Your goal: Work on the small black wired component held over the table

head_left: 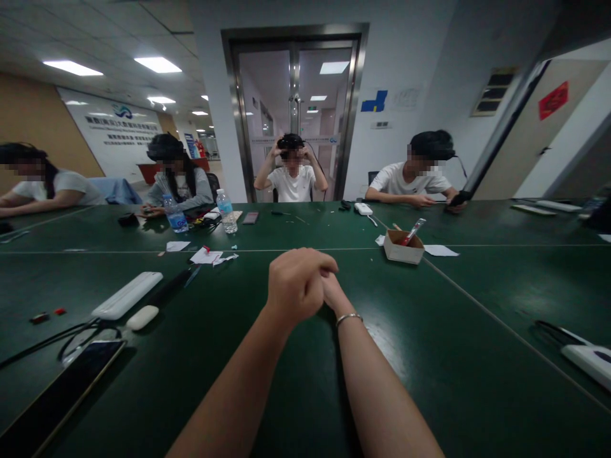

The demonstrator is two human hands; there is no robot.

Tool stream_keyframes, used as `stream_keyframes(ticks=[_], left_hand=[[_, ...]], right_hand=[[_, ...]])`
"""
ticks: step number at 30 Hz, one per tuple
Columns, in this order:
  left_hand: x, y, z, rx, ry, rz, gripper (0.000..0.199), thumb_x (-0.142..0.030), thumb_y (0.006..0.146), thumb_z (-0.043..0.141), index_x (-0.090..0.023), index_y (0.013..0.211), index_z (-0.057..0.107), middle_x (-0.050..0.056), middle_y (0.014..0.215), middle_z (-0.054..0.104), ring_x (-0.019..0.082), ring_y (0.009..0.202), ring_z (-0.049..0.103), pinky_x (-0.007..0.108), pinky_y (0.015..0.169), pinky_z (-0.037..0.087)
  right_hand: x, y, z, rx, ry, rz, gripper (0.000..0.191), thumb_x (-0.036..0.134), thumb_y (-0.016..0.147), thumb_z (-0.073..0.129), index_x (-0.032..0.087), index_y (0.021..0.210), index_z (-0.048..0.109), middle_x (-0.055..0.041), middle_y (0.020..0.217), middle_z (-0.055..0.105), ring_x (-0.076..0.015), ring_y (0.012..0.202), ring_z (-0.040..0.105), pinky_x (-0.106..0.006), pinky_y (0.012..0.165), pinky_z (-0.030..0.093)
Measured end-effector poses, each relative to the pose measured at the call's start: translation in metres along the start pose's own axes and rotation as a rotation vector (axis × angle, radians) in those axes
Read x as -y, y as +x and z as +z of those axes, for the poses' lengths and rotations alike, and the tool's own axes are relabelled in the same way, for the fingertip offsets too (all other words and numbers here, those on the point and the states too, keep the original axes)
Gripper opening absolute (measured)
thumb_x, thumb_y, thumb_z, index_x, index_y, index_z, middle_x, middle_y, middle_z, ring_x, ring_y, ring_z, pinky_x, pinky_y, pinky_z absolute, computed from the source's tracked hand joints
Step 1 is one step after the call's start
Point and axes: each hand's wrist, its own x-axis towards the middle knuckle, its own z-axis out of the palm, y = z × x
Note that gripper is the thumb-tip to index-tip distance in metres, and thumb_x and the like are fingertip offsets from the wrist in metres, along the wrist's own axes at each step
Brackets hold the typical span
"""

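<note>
The left hand (296,286), curled closed, clasps the right hand (329,285), itself mostly hidden, above a green table (214,381). A small box (403,251) sits beyond them to the right; a phone (62,397) lies at near left.

A slim, silver-toned metal bangle (349,319) is being worn at the right wrist, just below the right hand (333,289); light is being reflected from its narrow, rounded band, while finer surface detail is being lost to its small size. The left hand (296,283) is being shown bare, as is the left wrist. Both the left forearm (238,388) and the right forearm (377,381) are being left uncovered up to the lower edge of the view.
</note>
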Motion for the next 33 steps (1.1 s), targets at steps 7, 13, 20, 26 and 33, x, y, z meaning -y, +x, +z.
stream_keyframes(ticks=[7, 13, 20, 26, 33], left_hand=[[0.125, -0.056, 0.043, 0.059, 0.036, -0.921, 0.028, -0.030, 0.082, 0.053, -0.019, 0.108, 0.055, 0.011, 0.108, 0.061, 0.020, 0.088, 0.063, 0.031, 0.075, 0.050], [0.154, -0.094, 0.068, 0.141, -0.411, -1.180, 0.037, -0.049, 0.089, 0.039, -0.019, 0.105, 0.053, 0.001, 0.070, 0.060, 0.012, 0.057, 0.060, 0.020, 0.050, 0.045], [0.157, -0.105, 0.068, 0.125, -0.404, -1.022, 0.027, -0.036, 0.085, 0.048, -0.019, 0.105, 0.054, 0.000, 0.070, 0.058, 0.010, 0.059, 0.057, 0.017, 0.046, 0.042], [0.155, -0.103, 0.065, 0.112, -0.382, -1.010, 0.026, -0.039, 0.082, 0.053, -0.017, 0.095, 0.056, 0.002, 0.075, 0.060, 0.011, 0.062, 0.059, 0.018, 0.047, 0.044], [0.153, -0.100, 0.061, 0.117, -0.408, -0.968, 0.024, -0.038, 0.077, 0.060, -0.018, 0.090, 0.057, 0.003, 0.083, 0.060, 0.012, 0.069, 0.059, 0.019, 0.048, 0.047]], right_hand=[[0.005, -0.001, 0.001, 0.008, 0.085, 0.074, 0.020, 0.020, 0.069, 0.072, 0.014, 0.087, 0.066, -0.0005, 0.063, 0.064, -0.0090, 0.052, 0.060, -0.024, 0.059, 0.055], [0.006, -0.002, 0.003, 0.015, 0.057, 0.062, 0.017, 0.018, 0.068, 0.072, 0.014, 0.084, 0.067, -0.0009, 0.066, 0.065, -0.0089, 0.052, 0.060, -0.023, 0.055, 0.054], [0.004, -0.002, 0.002, 0.030, 0.026, 0.054, 0.020, 0.021, 0.068, 0.073, 0.014, 0.086, 0.068, -0.0010, 0.067, 0.065, -0.0090, 0.053, 0.060, -0.023, 0.056, 0.054], [0.004, -0.001, 0.002, 0.037, 0.014, 0.039, 0.024, 0.023, 0.065, 0.074, 0.014, 0.086, 0.068, -0.0008, 0.065, 0.065, -0.0093, 0.053, 0.060, -0.024, 0.056, 0.053], [0.003, -0.001, 0.002, 0.050, 0.023, 0.038, 0.025, 0.025, 0.064, 0.075, 0.015, 0.086, 0.069, 0.0007, 0.060, 0.064, -0.0094, 0.052, 0.060, -0.024, 0.056, 0.052]])
